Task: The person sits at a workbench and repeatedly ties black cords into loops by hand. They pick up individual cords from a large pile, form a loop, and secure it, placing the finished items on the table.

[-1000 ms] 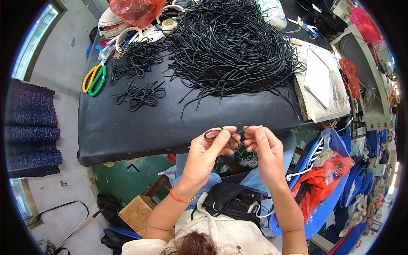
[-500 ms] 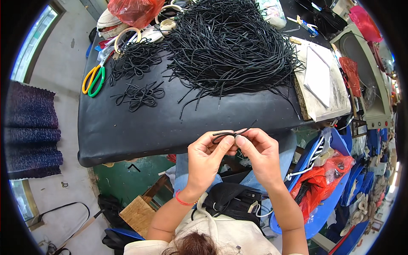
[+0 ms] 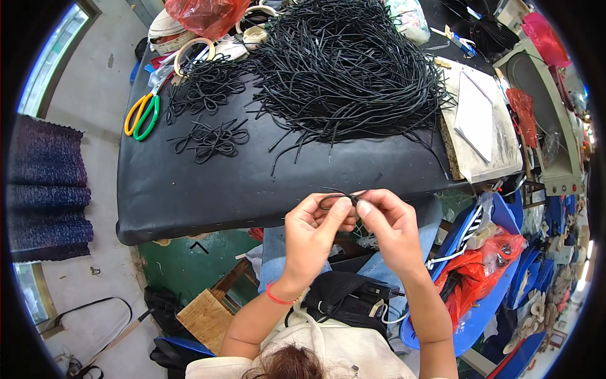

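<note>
A thin black cord [image 3: 327,198] is pinched between both my hands, just off the table's front edge. My left hand [image 3: 317,227] grips its looped part between thumb and fingers, and one loose end sticks up above. My right hand [image 3: 386,221] closes on the cord at the crossing, fingertips nearly touching those of the left. The exact shape of the knot or loop is partly hidden by my fingertips. Beyond my hands, a big heap of loose black cords [image 3: 353,69] covers the table. Left of it lie bow-shaped looped cords [image 3: 211,140] and a larger pile of them [image 3: 205,88].
Scissors with yellow and green handles [image 3: 144,117] lie at the black table's [image 3: 189,202] left side, near a tape roll [image 3: 194,55] and a red plastic bag [image 3: 208,14]. A worn board with white paper [image 3: 473,117] sits at right. A blue bin [image 3: 464,335] with red bags stands below it.
My fingers have shifted slightly on the cord. Its loose end by the right hand no longer points up to the right, and one end now rises above the loop on the left.
</note>
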Demonstrator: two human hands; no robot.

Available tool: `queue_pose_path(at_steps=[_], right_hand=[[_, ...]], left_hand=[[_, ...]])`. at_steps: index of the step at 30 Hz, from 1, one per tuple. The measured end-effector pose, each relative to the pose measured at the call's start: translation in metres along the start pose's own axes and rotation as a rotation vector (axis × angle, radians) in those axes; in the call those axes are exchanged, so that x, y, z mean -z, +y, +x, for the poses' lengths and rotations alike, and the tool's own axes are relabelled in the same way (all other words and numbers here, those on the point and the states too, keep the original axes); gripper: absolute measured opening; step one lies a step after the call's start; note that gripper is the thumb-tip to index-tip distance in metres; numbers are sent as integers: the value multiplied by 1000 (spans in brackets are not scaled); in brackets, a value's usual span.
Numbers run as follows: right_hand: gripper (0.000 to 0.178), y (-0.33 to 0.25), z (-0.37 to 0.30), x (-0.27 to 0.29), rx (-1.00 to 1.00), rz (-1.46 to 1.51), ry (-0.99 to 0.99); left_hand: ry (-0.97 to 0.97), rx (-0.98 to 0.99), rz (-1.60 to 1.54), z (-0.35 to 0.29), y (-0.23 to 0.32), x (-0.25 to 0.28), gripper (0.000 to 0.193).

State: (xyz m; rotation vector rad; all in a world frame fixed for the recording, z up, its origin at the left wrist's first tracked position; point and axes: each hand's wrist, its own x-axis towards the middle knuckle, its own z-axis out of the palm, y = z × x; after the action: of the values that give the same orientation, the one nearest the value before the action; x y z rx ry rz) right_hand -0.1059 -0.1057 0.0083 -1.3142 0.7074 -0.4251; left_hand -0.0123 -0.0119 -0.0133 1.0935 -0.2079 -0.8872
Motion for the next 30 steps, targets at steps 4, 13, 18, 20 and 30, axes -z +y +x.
queue_pose_path(at_steps=[4, 13, 18, 20, 30], right_hand=[[24, -1, 3, 8, -80, 117, 55], [15, 4, -7, -3, -64, -22, -16], [24, -11, -1, 14, 105, -137, 89], [24, -14, 6, 13, 136, -163, 18], [16, 0, -3, 0, 58, 69, -23]], left_hand=[[-13, 66, -97, 3, 4, 4, 15], [-76, 42, -205, 8, 4, 2, 15], [-230, 109, 3, 10, 14, 12, 18], [-281, 142, 46, 8, 14, 13, 18], [-307, 153, 11, 2, 11, 14, 15]])
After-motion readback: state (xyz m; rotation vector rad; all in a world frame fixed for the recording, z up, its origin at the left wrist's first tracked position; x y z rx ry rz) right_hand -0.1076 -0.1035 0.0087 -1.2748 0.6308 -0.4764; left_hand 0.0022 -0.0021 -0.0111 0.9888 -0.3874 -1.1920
